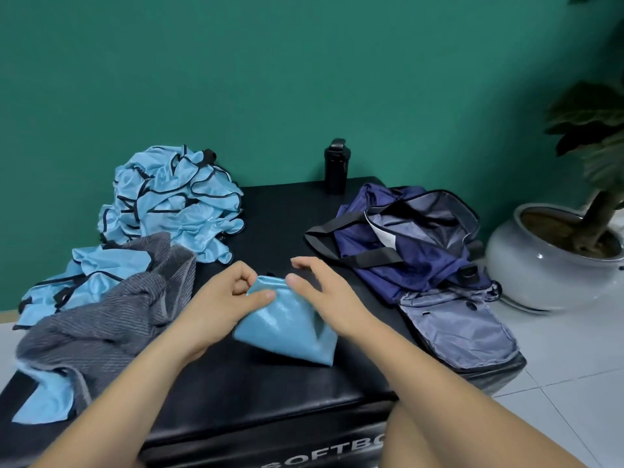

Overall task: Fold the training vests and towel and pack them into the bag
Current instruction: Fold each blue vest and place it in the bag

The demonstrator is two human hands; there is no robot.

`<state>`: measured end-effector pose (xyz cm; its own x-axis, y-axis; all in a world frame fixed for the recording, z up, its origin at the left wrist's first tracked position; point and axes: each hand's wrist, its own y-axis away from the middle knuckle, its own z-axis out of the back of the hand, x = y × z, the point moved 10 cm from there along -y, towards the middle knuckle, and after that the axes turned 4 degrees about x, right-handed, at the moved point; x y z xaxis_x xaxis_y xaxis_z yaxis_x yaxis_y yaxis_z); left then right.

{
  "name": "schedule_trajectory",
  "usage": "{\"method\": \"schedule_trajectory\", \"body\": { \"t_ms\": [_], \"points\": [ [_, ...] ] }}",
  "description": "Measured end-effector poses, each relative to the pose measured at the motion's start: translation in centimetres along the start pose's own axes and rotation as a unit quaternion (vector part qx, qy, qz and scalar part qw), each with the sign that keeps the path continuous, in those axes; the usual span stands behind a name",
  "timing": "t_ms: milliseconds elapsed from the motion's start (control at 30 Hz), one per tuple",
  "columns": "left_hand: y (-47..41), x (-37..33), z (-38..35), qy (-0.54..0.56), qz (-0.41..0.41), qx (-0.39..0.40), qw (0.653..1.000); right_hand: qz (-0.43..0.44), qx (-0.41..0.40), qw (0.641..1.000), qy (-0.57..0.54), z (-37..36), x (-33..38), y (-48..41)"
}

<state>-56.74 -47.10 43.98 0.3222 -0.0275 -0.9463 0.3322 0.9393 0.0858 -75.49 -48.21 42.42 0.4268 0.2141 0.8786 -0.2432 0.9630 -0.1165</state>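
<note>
A small folded light-blue vest (pixel 287 327) lies in the middle of the black padded box (pixel 270 393). My left hand (pixel 224 298) pinches its top left corner between thumb and curled fingers. My right hand (pixel 315 288) rests on its top right edge, thumb on the cloth, fingers loosely spread. A heap of unfolded light-blue vests with black trim (pixel 169 204) sits at the back left. A grey striped towel (pixel 111 315) lies crumpled at the left, over more blue cloth. The navy bag (pixel 415 244) lies open at the right.
A black bottle (pixel 335 167) stands at the box's far edge against the green wall. A white pot with a plant (pixel 553 265) stands on the tiled floor to the right. The bag's grey flap (pixel 462 329) hangs over the box's right edge.
</note>
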Motion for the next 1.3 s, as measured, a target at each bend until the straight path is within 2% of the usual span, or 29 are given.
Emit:
{"method": "schedule_trajectory", "body": {
  "t_ms": [67,200,467,633,767,833,900,967,1067,1133,1200,1300],
  "points": [
    [-1.1,-2.8,-1.1,-0.012,-0.022,0.031,0.999,0.017,0.052,0.998,0.005,1.5,2.2,-0.2],
    [-4.6,-7.7,-3.5,0.0,-0.065,0.063,0.996,-0.006,0.129,0.992,0.016,6.7,4.1,-1.1],
    [-14.5,-13.0,-9.4,0.034,-0.12,0.056,0.991,0.001,0.102,0.991,0.084,20.6,2.4,-5.4],
    [-20.2,-14.8,-12.4,0.085,-0.152,0.028,0.984,-0.026,0.121,0.976,0.177,25.0,0.6,-7.4],
    [-24.3,-16.6,-13.5,0.123,-0.17,0.007,0.978,-0.007,0.067,0.976,0.208,29.4,-0.2,-9.7],
    [-26.3,-16.2,-13.2,0.117,-0.17,-0.026,0.978,0.01,0.037,0.961,0.273,31.7,-0.7,-11.3],
    [-27.9,-14.9,-13.0,0.062,-0.158,-0.063,0.984,0.003,0.005,0.939,0.344,33.6,-1.8,-12.5],
    [-29.7,-13.1,-13.5,-0.062,-0.138,-0.075,0.986,-0.016,-0.013,0.923,0.385,34.7,-3.0,-13.5],
    [-32.0,-10.3,-16.0,-0.298,-0.095,-0.018,0.95,-0.057,0.023,0.902,0.427,34.2,-5.4,-14.9],
    [-33.2,-8.1,-17.1,-0.389,-0.036,0.022,0.92,-0.097,0.082,0.888,0.442,32.9,-7.6,-15.6],
    [-33.9,-6.8,-17.2,-0.395,0.013,0.03,0.918,-0.13,0.147,0.872,0.449,31.2,-9.8,-16.2],
    [-34.5,-7.1,-16.7,-0.366,0.002,0.007,0.93,-0.156,0.207,0.84,0.475,29.2,-12.5,-17.0]
  ]
}}
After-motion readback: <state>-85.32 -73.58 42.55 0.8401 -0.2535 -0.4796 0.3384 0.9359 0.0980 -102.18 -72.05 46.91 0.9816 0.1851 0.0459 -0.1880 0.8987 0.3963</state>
